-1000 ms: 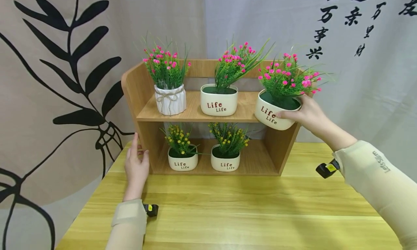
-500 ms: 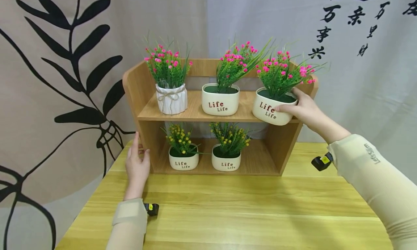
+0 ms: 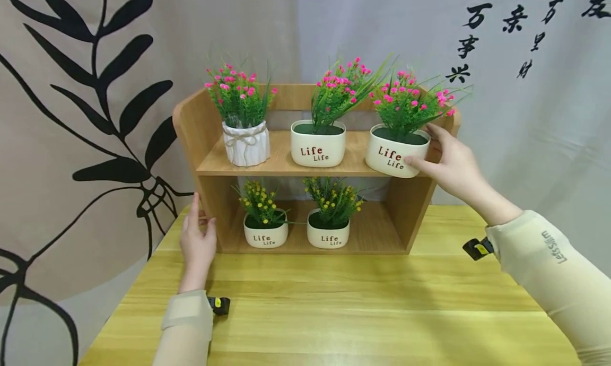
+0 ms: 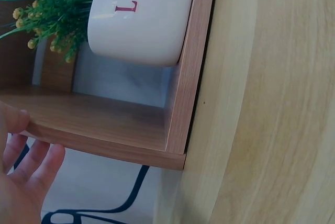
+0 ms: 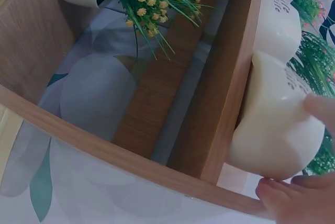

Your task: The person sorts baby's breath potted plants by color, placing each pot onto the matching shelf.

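Note:
My right hand (image 3: 455,159) holds a cream oval "Life" pot (image 3: 397,153) of pink artificial flowers, thumb on its front and fingers at its right side. This pot leans slightly at the right end of the upper tier, its base overlapping the front edge; contact with the board cannot be told. In the right wrist view, fingertips (image 5: 275,190) touch the pot's end (image 5: 277,140). My left hand (image 3: 198,244) is at the left side panel of the wooden shelf (image 3: 305,172). The left wrist view has its thumb over the panel's edge (image 4: 104,143) and fingers against the outer face.
Also on the upper tier are a white twine-tied pot (image 3: 247,144) and another cream pot (image 3: 318,144), both with pink flowers. Two cream pots with yellow flowers, a left one (image 3: 265,231) and a right one (image 3: 328,231), stand below. The shelf sits on a wooden table (image 3: 334,307) before a printed curtain.
The right hand has brought its pot leftward and closer to the upper tier, and the pot's tilt has lessened. My left hand stays at the side panel.

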`<control>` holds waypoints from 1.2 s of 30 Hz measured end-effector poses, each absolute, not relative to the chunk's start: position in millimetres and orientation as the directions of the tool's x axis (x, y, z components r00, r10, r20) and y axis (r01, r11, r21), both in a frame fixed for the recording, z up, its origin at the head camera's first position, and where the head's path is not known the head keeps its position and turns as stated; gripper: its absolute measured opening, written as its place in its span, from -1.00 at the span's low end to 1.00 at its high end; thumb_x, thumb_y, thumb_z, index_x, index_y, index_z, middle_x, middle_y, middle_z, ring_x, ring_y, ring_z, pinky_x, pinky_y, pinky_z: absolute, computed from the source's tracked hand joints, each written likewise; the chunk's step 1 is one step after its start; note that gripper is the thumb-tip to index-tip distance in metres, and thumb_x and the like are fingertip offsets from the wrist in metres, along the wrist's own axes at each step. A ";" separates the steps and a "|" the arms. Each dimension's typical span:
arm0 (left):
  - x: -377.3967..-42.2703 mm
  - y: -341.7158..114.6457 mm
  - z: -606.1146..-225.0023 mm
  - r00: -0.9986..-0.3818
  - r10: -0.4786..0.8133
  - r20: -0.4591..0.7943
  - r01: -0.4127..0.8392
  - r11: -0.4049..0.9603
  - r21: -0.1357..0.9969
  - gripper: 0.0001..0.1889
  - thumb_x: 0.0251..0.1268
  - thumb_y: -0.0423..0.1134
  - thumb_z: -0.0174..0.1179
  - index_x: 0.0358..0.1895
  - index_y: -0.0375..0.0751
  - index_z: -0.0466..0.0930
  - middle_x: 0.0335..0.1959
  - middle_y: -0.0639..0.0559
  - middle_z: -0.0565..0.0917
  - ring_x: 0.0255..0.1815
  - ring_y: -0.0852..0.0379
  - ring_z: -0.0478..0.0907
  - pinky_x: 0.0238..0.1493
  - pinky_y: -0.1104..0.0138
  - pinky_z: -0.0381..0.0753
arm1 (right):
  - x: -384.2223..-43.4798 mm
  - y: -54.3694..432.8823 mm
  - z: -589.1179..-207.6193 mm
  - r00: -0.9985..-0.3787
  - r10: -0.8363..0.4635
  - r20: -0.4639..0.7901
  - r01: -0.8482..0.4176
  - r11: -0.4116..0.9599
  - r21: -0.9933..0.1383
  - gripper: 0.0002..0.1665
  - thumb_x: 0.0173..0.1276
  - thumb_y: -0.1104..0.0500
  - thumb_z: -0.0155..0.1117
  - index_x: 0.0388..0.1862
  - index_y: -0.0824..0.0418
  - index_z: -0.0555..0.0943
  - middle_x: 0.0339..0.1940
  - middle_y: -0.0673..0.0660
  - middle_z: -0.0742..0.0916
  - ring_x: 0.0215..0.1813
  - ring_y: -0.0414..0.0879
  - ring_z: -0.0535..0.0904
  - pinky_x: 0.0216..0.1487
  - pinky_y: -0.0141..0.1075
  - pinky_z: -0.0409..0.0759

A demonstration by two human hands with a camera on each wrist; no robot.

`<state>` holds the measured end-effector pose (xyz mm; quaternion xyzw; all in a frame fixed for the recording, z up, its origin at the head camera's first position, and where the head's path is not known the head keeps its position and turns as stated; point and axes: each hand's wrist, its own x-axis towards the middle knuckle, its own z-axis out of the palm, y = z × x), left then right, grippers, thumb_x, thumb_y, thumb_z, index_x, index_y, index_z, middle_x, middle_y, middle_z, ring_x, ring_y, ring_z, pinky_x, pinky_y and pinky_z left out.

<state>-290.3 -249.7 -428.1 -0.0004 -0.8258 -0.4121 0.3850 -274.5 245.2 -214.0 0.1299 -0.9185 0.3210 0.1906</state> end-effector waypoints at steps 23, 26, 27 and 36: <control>-286.2 -257.3 -428.6 -0.705 -0.320 0.633 0.303 0.671 0.677 -0.18 0.33 -0.52 0.11 0.54 0.22 0.04 -0.02 -0.35 0.48 -0.10 -0.23 0.54 -0.27 0.09 0.50 | -281.7 230.5 -219.5 -0.840 -0.052 0.541 -0.340 0.827 -0.449 -0.22 0.34 0.12 0.28 0.44 0.38 0.24 0.15 0.44 0.58 0.13 0.28 0.56 0.10 0.11 0.51; -285.8 -258.6 -428.6 -0.702 -0.322 0.635 0.301 0.675 0.674 -0.18 0.33 -0.52 0.11 0.54 0.21 0.04 -0.03 -0.34 0.47 -0.10 -0.22 0.54 -0.27 0.10 0.50 | -284.4 228.3 -219.3 -0.841 -0.055 0.538 -0.335 0.834 -0.438 -0.23 0.34 0.14 0.28 0.44 0.38 0.24 0.16 0.44 0.58 0.13 0.28 0.55 0.10 0.11 0.52; -285.6 -258.8 -428.7 -0.702 -0.324 0.635 0.299 0.675 0.675 -0.18 0.33 -0.52 0.11 0.54 0.21 0.04 -0.03 -0.34 0.47 -0.10 -0.22 0.54 -0.27 0.10 0.50 | -285.3 227.9 -219.4 -0.841 -0.057 0.538 -0.336 0.835 -0.436 -0.22 0.34 0.14 0.28 0.44 0.38 0.24 0.16 0.43 0.57 0.13 0.27 0.56 0.09 0.11 0.52; -287.2 -256.1 -431.2 -0.709 -0.335 0.621 0.293 0.660 0.691 -0.18 0.33 -0.52 0.11 0.54 0.23 0.04 -0.01 -0.34 0.47 -0.09 -0.23 0.54 -0.22 0.06 0.52 | -285.0 232.3 -225.4 -0.817 -0.066 0.573 -0.379 0.810 -0.447 -0.24 0.33 0.09 0.28 0.41 0.39 0.28 0.17 0.45 0.56 0.10 0.30 0.57 0.05 0.11 0.55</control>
